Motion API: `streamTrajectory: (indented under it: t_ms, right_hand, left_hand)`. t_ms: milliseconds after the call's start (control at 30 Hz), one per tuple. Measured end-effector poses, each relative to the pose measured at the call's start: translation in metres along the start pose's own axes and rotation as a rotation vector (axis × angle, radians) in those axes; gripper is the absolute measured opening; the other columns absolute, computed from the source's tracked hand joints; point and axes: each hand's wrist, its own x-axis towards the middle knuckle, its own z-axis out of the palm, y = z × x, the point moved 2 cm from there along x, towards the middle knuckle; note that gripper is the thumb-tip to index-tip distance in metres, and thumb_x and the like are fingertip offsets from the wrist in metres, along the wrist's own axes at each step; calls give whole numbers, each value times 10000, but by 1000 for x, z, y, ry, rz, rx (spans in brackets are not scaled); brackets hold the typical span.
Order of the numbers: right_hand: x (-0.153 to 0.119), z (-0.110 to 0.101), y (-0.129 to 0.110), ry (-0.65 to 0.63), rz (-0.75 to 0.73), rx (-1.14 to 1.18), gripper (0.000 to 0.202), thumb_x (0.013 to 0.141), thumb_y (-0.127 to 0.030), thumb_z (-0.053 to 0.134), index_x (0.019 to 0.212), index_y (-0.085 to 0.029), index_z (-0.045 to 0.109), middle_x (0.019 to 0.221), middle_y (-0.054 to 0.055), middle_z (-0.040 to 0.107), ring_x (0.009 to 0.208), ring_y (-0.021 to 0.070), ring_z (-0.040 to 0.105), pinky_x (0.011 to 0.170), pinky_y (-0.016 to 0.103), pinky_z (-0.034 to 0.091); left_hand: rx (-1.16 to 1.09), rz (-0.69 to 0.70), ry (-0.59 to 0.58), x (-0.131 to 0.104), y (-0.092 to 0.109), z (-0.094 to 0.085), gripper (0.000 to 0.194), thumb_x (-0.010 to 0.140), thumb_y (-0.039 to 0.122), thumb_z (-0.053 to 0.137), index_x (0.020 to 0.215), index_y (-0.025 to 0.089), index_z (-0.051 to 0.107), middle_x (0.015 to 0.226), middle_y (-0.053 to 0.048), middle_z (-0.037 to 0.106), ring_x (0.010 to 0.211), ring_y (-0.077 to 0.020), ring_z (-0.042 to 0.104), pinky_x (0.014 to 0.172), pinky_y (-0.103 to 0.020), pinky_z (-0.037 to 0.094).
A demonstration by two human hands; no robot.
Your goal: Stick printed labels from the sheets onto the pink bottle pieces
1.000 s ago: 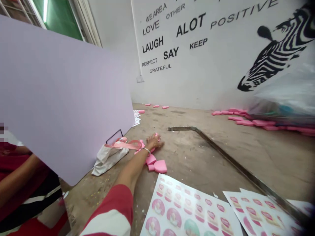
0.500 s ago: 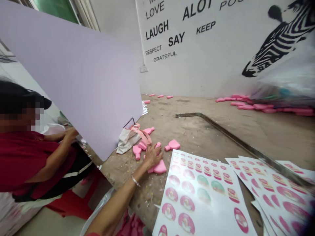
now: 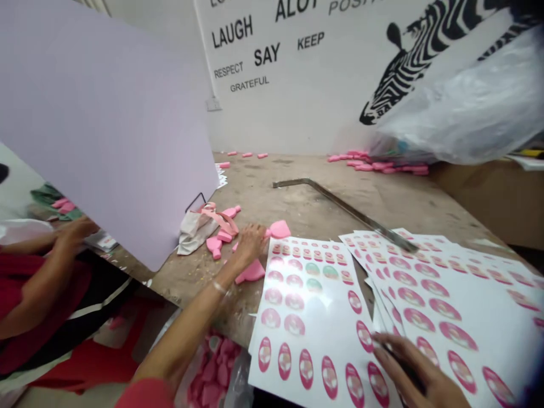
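Observation:
My left hand [image 3: 251, 242] rests on the table among pink bottle-shaped pieces, fingers curled down; what is under them is hidden. One pink piece [image 3: 279, 229] lies just beyond its fingertips and another [image 3: 251, 272] beside its wrist. My right hand [image 3: 408, 368] is at the lower right, its fingers closed on a thin dark tool [image 3: 406, 368] over the edge of a sticker sheet [image 3: 323, 317]. More sticker sheets [image 3: 450, 294] lie spread to the right.
A metal bar [image 3: 340, 207] lies across the table [image 3: 306, 170], its near end on the sheets. A large pale panel [image 3: 127, 124] leans at left beside a cloth bag [image 3: 193, 229]. Pink pieces fill a bag [image 3: 215, 368] below the edge. Another person's arm [image 3: 46, 272] is at far left.
The view has turned right and down. My right hand with the dark tool has come into view. My left hand has shifted toward the piece near the sheet.

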Motion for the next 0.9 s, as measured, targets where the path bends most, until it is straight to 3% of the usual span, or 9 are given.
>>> streamTrajectory:
  t_ms: [100, 200, 300, 433, 500, 633, 700, 800, 900]
  right_hand:
    - [29, 3, -27, -93, 12, 125, 562, 674, -576, 662, 1137, -260, 623, 1022, 71, 679, 836, 223, 634, 628, 261, 498]
    - [39, 20, -46, -420, 10, 273, 493, 726, -553, 655, 1089, -220, 627, 826, 29, 631, 603, 105, 501, 522, 210, 394]
    - [22, 42, -47, -592, 87, 491, 429, 754, -577, 627, 903, -175, 624, 615, -34, 471, 503, 59, 333, 455, 194, 285]
    - [-7, 64, -37, -499, 222, 716, 440, 771, -632, 566, 801, -194, 535, 543, -78, 309, 453, 61, 255, 425, 203, 267]
    - [-7, 67, -34, -426, 124, 621, 419, 778, -616, 564, 873, -209, 547, 580, -54, 402, 493, 97, 379, 481, 232, 361]
    - [31, 51, -26, -68, -136, 105, 376, 845, -546, 500, 1038, -225, 532, 799, 29, 602, 702, 178, 558, 646, 291, 430]
    - [57, 46, -23, 53, -260, -132, 281, 893, -475, 436, 946, -224, 551, 817, 41, 626, 733, 189, 563, 671, 304, 405]
    - [86, 51, -19, 109, -432, -375, 219, 905, -375, 445, 846, -211, 578, 793, 42, 642, 751, 194, 556, 712, 319, 359]
    - [97, 61, -16, 142, -488, -515, 190, 907, -345, 476, 867, -203, 596, 784, 31, 652, 761, 192, 553, 723, 320, 317]
  left_hand:
    - [-108, 212, -89, -49, 29, -21, 161, 931, 244, 463, 985, 175, 598, 1023, -69, 596, 975, -195, 539, 847, -301, 420]
    - [-419, 403, -175, -94, 57, -24, 147, 918, 250, 504, 989, 178, 611, 967, -55, 602, 898, -173, 545, 787, -280, 430]
    - [-924, 240, -156, -118, 75, -4, 185, 851, 297, 616, 995, 181, 619, 943, -50, 615, 888, -179, 560, 799, -292, 449]
    - [-1529, -233, -120, -129, 103, 40, 391, 861, 408, 574, 1178, 181, 549, 1090, -100, 618, 961, -209, 596, 826, -313, 490]
    - [-1555, -378, -98, -129, 115, 55, 405, 890, 451, 507, 1187, 178, 552, 1117, -117, 622, 1024, -223, 589, 900, -327, 472]
    - [-1402, -667, -1, -117, 109, 66, 407, 837, 502, 567, 1119, 209, 575, 1133, -111, 592, 1078, -239, 564, 912, -321, 483]
    - [-1439, -667, -69, -107, 101, 69, 418, 805, 502, 603, 1091, 202, 552, 1032, -98, 591, 912, -229, 615, 779, -342, 549]
    - [-1540, -540, -170, -92, 93, 74, 378, 770, 450, 651, 996, 169, 536, 907, -59, 569, 716, -175, 607, 639, -362, 589]
    - [-1553, -504, -132, -83, 92, 79, 384, 738, 425, 697, 971, 155, 555, 864, -43, 565, 686, -159, 611, 616, -351, 598]
